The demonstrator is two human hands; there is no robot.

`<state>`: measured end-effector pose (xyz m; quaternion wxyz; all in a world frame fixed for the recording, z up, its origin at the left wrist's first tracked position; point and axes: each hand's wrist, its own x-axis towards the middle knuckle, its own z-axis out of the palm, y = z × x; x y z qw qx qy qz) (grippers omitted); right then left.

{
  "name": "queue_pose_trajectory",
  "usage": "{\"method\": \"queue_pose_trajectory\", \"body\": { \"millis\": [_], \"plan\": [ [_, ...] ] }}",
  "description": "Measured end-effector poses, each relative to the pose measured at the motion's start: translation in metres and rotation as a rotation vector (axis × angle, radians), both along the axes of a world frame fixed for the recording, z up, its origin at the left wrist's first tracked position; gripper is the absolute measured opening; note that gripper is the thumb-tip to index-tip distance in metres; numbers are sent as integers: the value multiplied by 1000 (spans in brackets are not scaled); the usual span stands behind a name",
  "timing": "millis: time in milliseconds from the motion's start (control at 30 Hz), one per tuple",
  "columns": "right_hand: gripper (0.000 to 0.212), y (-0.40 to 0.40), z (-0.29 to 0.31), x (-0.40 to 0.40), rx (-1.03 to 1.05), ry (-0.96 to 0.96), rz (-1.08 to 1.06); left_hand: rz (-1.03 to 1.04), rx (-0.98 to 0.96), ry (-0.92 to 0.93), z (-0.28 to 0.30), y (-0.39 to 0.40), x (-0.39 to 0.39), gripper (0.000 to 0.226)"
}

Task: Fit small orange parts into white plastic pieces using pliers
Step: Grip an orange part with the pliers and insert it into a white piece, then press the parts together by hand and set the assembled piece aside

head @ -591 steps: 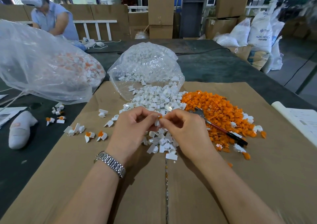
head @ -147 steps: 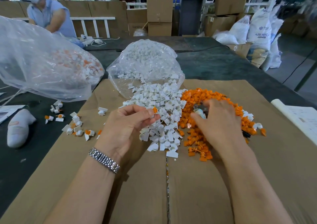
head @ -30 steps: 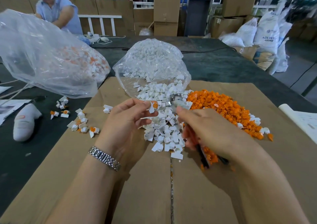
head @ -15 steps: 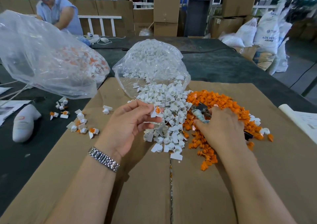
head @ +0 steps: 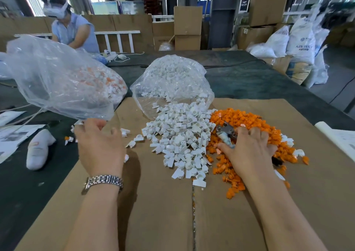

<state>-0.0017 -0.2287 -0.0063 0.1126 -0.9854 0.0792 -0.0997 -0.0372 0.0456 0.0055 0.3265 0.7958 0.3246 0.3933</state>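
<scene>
Right hand point(head: 249, 150) on orange parts point(head: 255, 123), fingers curled round pliers point(head: 225, 133), left hand point(head: 99, 145) at 9 o'clock, fingers relaxed, white pieces point(head: 180, 135) between, cardboard-covered desk point(head: 163, 212), warehouse boxes behind.

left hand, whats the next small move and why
Probably bring the left hand back to the white pile and pick one piece: it hovers open over the finished pieces at the cardboard's left edge, while the right hand rests on the pliers in the orange parts.
</scene>
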Motion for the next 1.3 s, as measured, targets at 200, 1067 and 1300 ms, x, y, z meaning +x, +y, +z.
{"method": "queue_pose_trajectory", "body": {
  "millis": [200,1067,1300],
  "plan": [
    [38,3,3,-3,146,-212,104,-223,344,543,-10,-18,7,24],
    [16,10,3,-14,-2,-104,436,-866,-1132,-107,-4,-46,8,24],
    [9,15,9,-14,416,-156,444,-1027,-1231,-59,-5,-49,11,26]
  ]
}}
